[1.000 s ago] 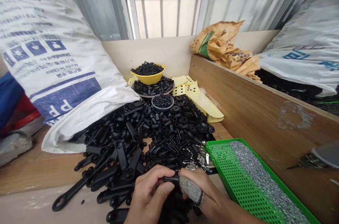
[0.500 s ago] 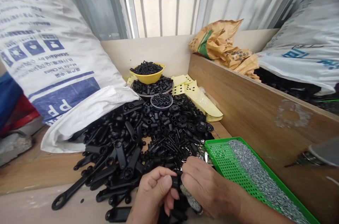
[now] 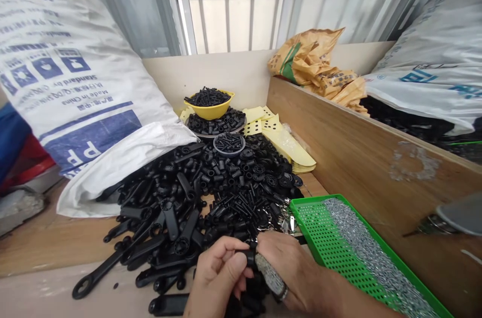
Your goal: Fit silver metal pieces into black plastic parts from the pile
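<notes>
Low in the middle of the head view, my left hand (image 3: 214,275) pinches a small black plastic sleeve (image 3: 248,257) between thumb and fingers. My right hand (image 3: 293,270) is closed around a rough, speckled grey tool handle (image 3: 271,276), pressed up close to the sleeve. What kind of tool this is, I cannot make out; its working end is hidden. Just beyond both hands lie black screw-like rods (image 3: 243,205) and small shiny metal clips (image 3: 288,220). Black plastic lever arms (image 3: 169,220) spread out to the left of my left hand.
A green perforated tray (image 3: 322,237) of small metal pins stands at right, beside a wooden partition (image 3: 339,142). Behind the pile are a yellow bowl (image 3: 213,112), a small clear bowl (image 3: 229,152) and yellow cards (image 3: 289,147). A white sack (image 3: 90,82) leans at left; a drill-like tool (image 3: 440,224) juts in.
The right hand has turned over, its back now facing up, with the grey handle still in it. The left hand keeps its pinch on the sleeve and has barely moved.
</notes>
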{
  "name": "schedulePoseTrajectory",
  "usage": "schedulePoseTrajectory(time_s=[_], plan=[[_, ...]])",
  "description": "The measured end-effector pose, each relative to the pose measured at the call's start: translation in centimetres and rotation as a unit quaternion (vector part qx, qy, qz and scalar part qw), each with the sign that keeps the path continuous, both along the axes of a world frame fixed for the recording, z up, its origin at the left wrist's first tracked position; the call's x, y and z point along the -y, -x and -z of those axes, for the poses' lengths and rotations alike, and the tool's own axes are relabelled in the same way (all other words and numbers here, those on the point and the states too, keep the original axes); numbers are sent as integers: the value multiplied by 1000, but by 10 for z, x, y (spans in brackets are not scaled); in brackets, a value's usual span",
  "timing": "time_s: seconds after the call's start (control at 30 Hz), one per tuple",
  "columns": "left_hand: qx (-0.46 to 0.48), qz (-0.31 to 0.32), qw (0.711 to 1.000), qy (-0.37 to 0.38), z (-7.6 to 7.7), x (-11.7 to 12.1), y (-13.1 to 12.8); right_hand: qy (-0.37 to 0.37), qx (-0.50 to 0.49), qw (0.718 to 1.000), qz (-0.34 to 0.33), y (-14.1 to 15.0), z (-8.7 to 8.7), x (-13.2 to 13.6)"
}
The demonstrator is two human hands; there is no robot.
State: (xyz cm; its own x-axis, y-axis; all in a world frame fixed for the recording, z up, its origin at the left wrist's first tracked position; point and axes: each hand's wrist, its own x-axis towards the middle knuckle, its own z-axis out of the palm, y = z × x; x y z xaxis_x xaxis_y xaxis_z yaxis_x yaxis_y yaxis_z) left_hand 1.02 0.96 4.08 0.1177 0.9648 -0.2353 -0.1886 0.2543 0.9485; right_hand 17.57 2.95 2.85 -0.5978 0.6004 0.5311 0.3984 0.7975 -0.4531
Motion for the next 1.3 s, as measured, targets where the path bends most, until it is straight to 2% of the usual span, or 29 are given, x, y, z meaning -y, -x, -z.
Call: schedulePoseTrajectory(time_s=[0.17, 0.27, 0.4, 0.5, 0.63, 0.7, 0.8, 0.9, 0.97, 1.03, 1.13, 1.3], plan=[[-68, 0, 993, -101, -2, 4, 2, 129, -39, 991, -2, 2, -10, 6], [-77, 7, 989, -130, -1, 5, 1, 166, -46, 985, 5, 2, -13, 8], [-62, 8, 992, -108, 8, 4, -1, 143, -43, 989, 13, 4, -2, 7], [-40, 0, 996, -76, 12, 0, -1, 166, -16, 985, 31, 4, 2, 5], [-49, 24, 995, -79, 5, -17, 2, 269, 35, 960, 67, -4, -16, -4], [-79, 36, 992, -90, 0, -30, 6, 292, 38, 954, 64, -12, -27, -14], [-189, 37, 973, -125, -1, -48, 14, 255, 39, 961, 99, -26, -33, -32], [-351, 31, 914, -202, 6, -60, 23, 153, 151, 957, 195, -32, -21, -47], [-416, 37, 874, -249, 11, -63, 27, 96, 227, 947, 207, -28, -9, -53], [-446, 49, 848, -283, 14, -63, 30, 76, 259, 941, 206, -19, 0, -55], [-463, 69, 823, -320, 15, -60, 32, 60, 286, 934, 204, -5, 7, -58], [-466, 91, 812, -340, 14, -61, 35, 36, 303, 930, 205, 1, 7, -60]])
